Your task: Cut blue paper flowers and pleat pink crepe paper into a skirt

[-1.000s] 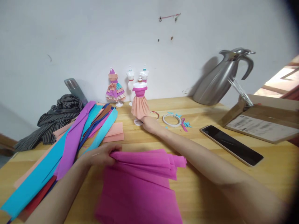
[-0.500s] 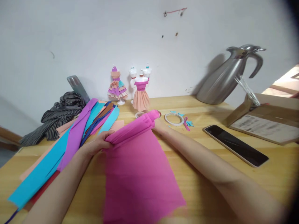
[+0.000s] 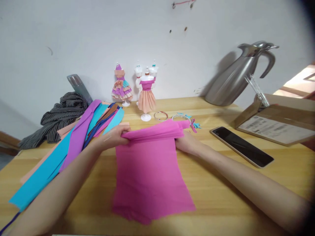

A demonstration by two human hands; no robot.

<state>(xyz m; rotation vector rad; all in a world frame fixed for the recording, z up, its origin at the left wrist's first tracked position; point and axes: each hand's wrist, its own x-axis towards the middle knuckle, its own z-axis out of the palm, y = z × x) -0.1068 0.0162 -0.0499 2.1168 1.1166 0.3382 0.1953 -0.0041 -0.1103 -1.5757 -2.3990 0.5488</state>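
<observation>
A sheet of magenta crepe paper (image 3: 150, 177) hangs over the table, its top part folded or rolled into a band. My left hand (image 3: 115, 137) pinches the left end of that band between thumb and fingers. At the other end, my right hand (image 3: 184, 141) grips from behind; the paper covers most of its fingers. Beyond the sheet stands a small mannequin (image 3: 147, 93) in a magenta top and pleated peach skirt. To its left is another mannequin (image 3: 121, 87) in a ruffled dress.
Coloured paper strips (image 3: 81, 134) lie at left, beside a striped cloth (image 3: 61, 114) and a bottle (image 3: 80, 88). A tape roll (image 3: 161, 115) and paper scraps (image 3: 194, 124) lie behind the sheet. At right are a phone (image 3: 242, 146), a cardboard box (image 3: 278, 123) and a metal jug (image 3: 233, 78).
My right hand has moved right and towards me, and my left hand slightly right and up. The magenta band now stretches wider and more level, and the mannequin's base shows.
</observation>
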